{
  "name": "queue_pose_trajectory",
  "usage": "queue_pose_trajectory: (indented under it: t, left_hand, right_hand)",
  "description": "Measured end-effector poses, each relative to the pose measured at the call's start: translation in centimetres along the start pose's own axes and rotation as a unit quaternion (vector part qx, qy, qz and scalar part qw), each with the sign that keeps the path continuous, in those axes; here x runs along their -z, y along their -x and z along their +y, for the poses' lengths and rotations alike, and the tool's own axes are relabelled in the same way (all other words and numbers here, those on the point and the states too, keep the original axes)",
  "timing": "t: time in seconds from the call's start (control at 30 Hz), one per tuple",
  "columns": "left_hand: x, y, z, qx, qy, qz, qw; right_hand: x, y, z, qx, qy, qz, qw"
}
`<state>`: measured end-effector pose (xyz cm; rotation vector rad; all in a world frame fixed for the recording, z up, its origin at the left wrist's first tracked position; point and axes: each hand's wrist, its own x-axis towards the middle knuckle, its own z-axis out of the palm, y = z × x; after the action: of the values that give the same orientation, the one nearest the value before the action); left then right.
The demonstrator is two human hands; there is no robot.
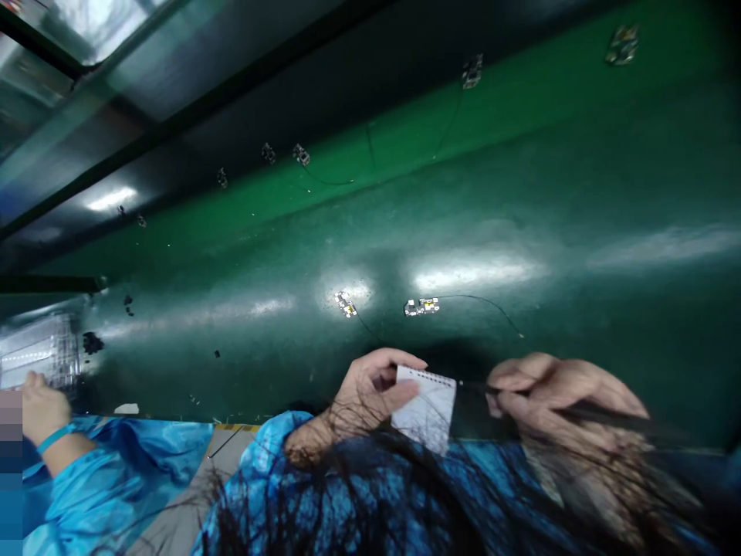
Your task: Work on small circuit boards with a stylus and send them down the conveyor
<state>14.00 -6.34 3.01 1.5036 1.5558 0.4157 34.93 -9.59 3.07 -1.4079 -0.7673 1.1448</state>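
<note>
My left hand (370, 390) pinches a small white sheet (428, 405) with a row of dark marks along its top edge, thumb on its face. To the right, my right hand (556, 394) is closed around a thin dark tool (602, 413), whose tip points toward the sheet's upper right corner. Strands of dark hair hang over the lower part of the sheet and both wrists. Just beyond my hands lie two small circuit boards, one (346, 304) at the left and one (421, 307) at the right, each with a thin wire.
The green work surface (278, 255) stretches across the view. More small boards (301, 154) lie along its far strip, one (472, 71) with a wire. At the far left, another person's hand (43, 409) touches clear plastic trays (40, 351), near small black pieces (93, 343).
</note>
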Motion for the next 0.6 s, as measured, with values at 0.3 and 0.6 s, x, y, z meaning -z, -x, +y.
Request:
queue_pose_trajectory:
  t: [0.3, 0.6]
  left_hand:
    - [-1.2, -4.0, 0.3, 0.033, 0.12, -0.103, 0.987]
    - [-2.0, -7.3, 1.5, -0.132, -0.155, -0.121, 0.972]
  right_hand:
    - [-0.5, -4.5, 3.1, -0.056, -0.068, 0.065, 0.994]
    - [-1.7, -6.2, 2.8, -0.035, 0.081, 0.029, 0.996]
